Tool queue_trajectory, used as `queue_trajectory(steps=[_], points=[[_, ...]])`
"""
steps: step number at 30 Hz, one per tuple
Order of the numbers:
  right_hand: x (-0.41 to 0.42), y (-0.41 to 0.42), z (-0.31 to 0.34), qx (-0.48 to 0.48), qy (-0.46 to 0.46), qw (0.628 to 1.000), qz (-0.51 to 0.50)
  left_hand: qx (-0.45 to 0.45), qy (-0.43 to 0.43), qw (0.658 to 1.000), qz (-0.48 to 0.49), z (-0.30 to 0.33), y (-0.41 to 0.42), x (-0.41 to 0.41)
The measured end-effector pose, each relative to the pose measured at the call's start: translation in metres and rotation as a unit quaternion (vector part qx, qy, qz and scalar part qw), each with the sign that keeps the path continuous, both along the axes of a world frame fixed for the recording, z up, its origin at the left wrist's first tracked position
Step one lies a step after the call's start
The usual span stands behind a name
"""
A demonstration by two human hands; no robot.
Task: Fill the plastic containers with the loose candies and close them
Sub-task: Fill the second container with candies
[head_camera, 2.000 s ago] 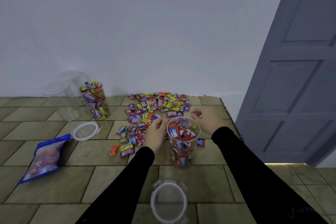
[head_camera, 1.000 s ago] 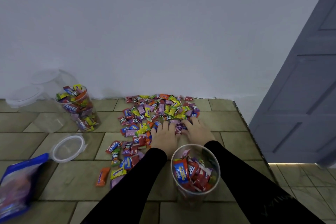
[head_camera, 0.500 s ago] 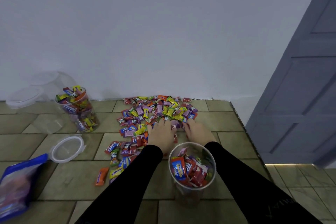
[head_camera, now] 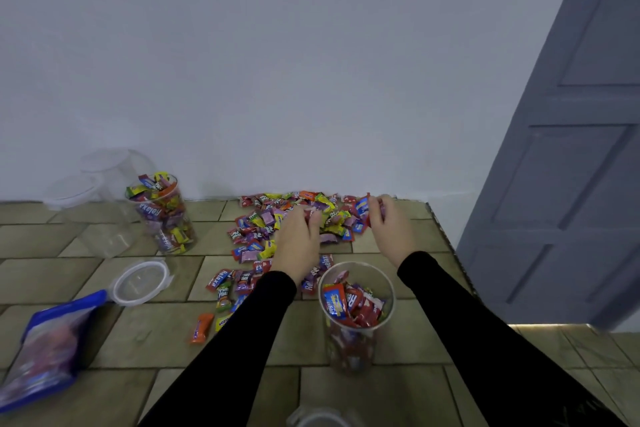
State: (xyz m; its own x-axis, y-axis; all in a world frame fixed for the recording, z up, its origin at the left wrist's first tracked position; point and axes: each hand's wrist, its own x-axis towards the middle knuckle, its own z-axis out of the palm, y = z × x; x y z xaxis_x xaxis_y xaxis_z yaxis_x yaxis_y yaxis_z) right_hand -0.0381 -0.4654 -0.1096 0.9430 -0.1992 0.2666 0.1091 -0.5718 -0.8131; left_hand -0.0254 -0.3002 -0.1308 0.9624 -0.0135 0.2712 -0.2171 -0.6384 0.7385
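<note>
Clear plastic container [head_camera: 356,315] stands upright and open-topped on the tiled surface [head_camera: 52,274], between my forearms, near the front edge; roughly half full of wrapped candies, mostly red. Loose candy pile [head_camera: 277,229] is spread beyond it, up against the white wall [head_camera: 277,62].

Head view only:
- Left hand [head_camera: 298,239]: palm down on the middle of the pile, fingers curled into the wrappers, gathering a few pieces.
- Right hand [head_camera: 388,225]: at the pile's right edge, fingers and thumb curled round red-wrapped candies.
- Second container [head_camera: 162,215]: back left by the wall, lidless, filled to the rim with mixed candies.
- Two empty containers [head_camera: 90,204]: just left of it, lids on.
- Loose lid [head_camera: 140,282]: flat on the tiles, left of the pile.
- Another lid [head_camera: 318,419]: partly cut off at the bottom edge.
- Blue candy bag [head_camera: 48,343]: lying flat, far left, blurred.
- Stray orange candy [head_camera: 201,328]: apart from the pile, near my left sleeve.
- Grey door [head_camera: 571,149]: right side.
</note>
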Motion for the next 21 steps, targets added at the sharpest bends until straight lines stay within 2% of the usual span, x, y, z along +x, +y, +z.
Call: queue_trajectory(steps=[2,7,11,17,21], points=[[-0.005,0.001,0.014,0.030,-0.024,0.999,-0.008,-0.061,-0.010,0.998,-0.017,0.014,-0.001,-0.008],[-0.029,0.011,0.048,0.106,-0.067,0.992,0.001,-0.148,-0.008,0.989,-0.026,0.047,-0.006,-0.031],[-0.047,0.019,0.054,0.191,-0.064,0.979,0.014,-0.213,-0.017,0.977,-0.024,0.062,-0.009,-0.053],[-0.070,0.036,0.054,0.216,-0.095,0.972,0.009,-0.250,-0.037,0.967,-0.030,0.065,-0.011,-0.085],[-0.073,0.040,0.044,0.288,-0.082,0.954,-0.010,-0.272,-0.034,0.962,-0.020,0.059,-0.018,-0.103]])
